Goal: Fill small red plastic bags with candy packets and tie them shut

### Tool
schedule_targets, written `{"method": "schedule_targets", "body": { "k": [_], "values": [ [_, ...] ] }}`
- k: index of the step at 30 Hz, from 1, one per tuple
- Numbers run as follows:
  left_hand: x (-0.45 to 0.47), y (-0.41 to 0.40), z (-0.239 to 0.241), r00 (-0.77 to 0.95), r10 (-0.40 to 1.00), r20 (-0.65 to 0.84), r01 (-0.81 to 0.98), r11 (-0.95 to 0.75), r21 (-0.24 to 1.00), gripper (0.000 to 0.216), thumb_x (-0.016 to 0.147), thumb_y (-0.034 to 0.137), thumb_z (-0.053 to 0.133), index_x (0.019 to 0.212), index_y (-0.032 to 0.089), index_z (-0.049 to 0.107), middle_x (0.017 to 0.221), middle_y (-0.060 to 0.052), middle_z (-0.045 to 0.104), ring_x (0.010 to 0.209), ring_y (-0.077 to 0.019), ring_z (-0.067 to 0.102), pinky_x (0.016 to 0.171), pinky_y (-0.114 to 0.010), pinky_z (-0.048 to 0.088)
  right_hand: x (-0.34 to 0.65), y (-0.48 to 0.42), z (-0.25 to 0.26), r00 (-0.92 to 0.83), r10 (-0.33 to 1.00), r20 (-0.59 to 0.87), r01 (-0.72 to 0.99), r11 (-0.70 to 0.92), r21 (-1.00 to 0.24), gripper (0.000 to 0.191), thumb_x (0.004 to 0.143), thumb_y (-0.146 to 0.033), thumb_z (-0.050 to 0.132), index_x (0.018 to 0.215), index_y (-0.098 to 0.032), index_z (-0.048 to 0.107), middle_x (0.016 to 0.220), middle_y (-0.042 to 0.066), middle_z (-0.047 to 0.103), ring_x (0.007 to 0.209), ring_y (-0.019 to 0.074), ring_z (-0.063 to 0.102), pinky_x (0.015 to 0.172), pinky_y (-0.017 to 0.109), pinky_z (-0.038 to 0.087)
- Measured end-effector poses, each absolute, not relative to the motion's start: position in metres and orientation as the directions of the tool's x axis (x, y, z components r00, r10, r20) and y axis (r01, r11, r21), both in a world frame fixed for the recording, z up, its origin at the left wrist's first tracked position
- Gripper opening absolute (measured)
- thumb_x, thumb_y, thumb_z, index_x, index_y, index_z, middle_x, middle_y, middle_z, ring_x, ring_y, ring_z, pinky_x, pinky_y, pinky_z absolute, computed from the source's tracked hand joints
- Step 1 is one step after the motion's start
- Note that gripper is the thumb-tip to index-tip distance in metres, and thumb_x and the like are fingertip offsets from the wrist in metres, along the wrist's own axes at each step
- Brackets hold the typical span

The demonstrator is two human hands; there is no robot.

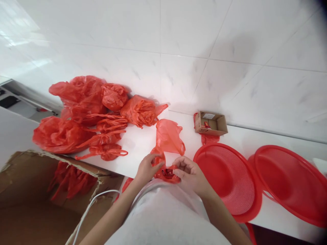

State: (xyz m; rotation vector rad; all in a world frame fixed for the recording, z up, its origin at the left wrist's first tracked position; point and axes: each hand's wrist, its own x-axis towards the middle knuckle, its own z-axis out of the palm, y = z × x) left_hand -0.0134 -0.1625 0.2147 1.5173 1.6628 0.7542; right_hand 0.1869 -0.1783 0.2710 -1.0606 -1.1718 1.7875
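At the table's near edge, close to my body, my left hand [151, 166] and my right hand [188, 172] pinch the two sides of a small red plastic bag [170, 179]. Dark printed items show inside its mouth, too small to name. Just beyond my hands a flat red plastic bag [169, 136] lies on the white table [139, 144]. To the left are several knotted, filled red bags [141, 110], the larger ones [85, 90] against the wall.
On the right stand a red mesh basket [219, 170] and a red basin [283, 177]. Behind them is a small cardboard box [217, 124] with a red packet inside. At the lower left, a big open carton [28, 194] holds red bags; a white cable [88, 209] crosses its edge.
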Motion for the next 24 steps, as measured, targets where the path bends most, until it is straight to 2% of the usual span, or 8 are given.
{"method": "schedule_targets", "body": {
  "k": [2,5,10,12,14,18,21,24],
  "values": [
    [-0.013,-0.161,0.215,0.004,0.996,-0.091,0.565,0.073,0.822,0.017,0.077,0.038,0.063,0.082,0.022,0.068,0.076,-0.001,0.059,0.071,-0.0177,0.053,0.068,-0.030,0.039,0.189,-0.182,0.275,-0.438,0.870,-0.224,-0.204,-0.339,-0.918,0.016,0.078,-0.031,0.069,0.089,-0.023,0.060,0.078,-0.002,0.056,0.063,0.0099,0.052,0.058,0.024,0.045],
    [-0.021,-0.159,0.210,-0.051,0.996,-0.070,0.540,0.087,0.837,0.017,0.080,0.036,0.059,0.075,0.021,0.063,0.077,-0.002,0.060,0.073,-0.0183,0.055,0.071,-0.030,0.040,0.195,-0.182,0.279,-0.466,0.861,-0.203,-0.233,-0.340,-0.911,0.019,0.077,-0.035,0.070,0.087,-0.023,0.059,0.075,-0.002,0.057,0.058,0.0101,0.051,0.054,0.024,0.044],
    [-0.046,-0.159,0.205,-0.156,0.969,-0.191,0.284,0.230,0.931,0.022,0.079,0.040,0.059,0.082,0.018,0.061,0.089,-0.006,0.067,0.089,-0.0225,0.061,0.085,-0.034,0.044,0.227,-0.169,0.281,-0.130,0.959,-0.251,0.044,-0.247,-0.968,0.018,0.079,-0.037,0.067,0.087,-0.021,0.060,0.082,0.000,0.057,0.074,0.0127,0.052,0.067,0.025,0.045],
    [-0.048,-0.164,0.216,-0.057,0.975,-0.217,0.144,0.223,0.964,0.019,0.082,0.037,0.056,0.085,0.018,0.059,0.090,-0.005,0.068,0.095,-0.0228,0.061,0.091,-0.035,0.042,0.235,-0.165,0.283,-0.188,0.948,-0.257,0.095,-0.243,-0.966,0.018,0.081,-0.038,0.065,0.089,-0.022,0.060,0.083,0.000,0.056,0.075,0.0131,0.052,0.068,0.025,0.045],
    [-0.046,-0.169,0.232,0.110,0.969,-0.222,0.049,0.218,0.975,0.016,0.087,0.034,0.051,0.083,0.020,0.055,0.077,-0.002,0.065,0.092,-0.0211,0.060,0.090,-0.035,0.042,0.237,-0.163,0.284,-0.253,0.936,-0.245,0.114,-0.223,-0.968,0.018,0.082,-0.038,0.064,0.089,-0.022,0.061,0.084,0.000,0.058,0.076,0.0134,0.053,0.069,0.026,0.045],
    [-0.044,-0.177,0.268,0.421,0.869,-0.260,0.135,0.223,0.965,0.024,0.093,0.034,0.045,0.078,0.018,0.055,0.072,0.000,0.055,0.075,-0.0155,0.053,0.077,-0.029,0.042,0.241,-0.156,0.284,-0.160,0.972,-0.173,0.183,-0.143,-0.973,0.018,0.083,-0.038,0.062,0.092,-0.022,0.061,0.087,0.001,0.060,0.078,0.0144,0.055,0.072,0.028,0.046],
    [-0.060,-0.180,0.285,0.470,0.849,-0.243,0.147,0.196,0.970,0.029,0.093,0.036,0.044,0.078,0.017,0.059,0.080,-0.004,0.058,0.079,-0.0169,0.051,0.080,-0.031,0.041,0.253,-0.153,0.280,-0.042,0.989,-0.143,0.277,-0.125,-0.953,0.019,0.084,-0.039,0.060,0.092,-0.022,0.060,0.089,0.002,0.061,0.080,0.0157,0.056,0.074,0.029,0.045],
    [-0.079,-0.179,0.298,0.389,0.912,-0.128,0.061,0.114,0.992,0.031,0.092,0.041,0.044,0.076,0.018,0.058,0.084,-0.006,0.058,0.088,-0.0216,0.053,0.086,-0.035,0.042,0.267,-0.154,0.275,0.012,0.992,-0.127,0.351,-0.123,-0.928,0.020,0.084,-0.040,0.058,0.091,-0.022,0.059,0.089,0.003,0.063,0.082,0.0179,0.057,0.076,0.032,0.046]
  ]
}}
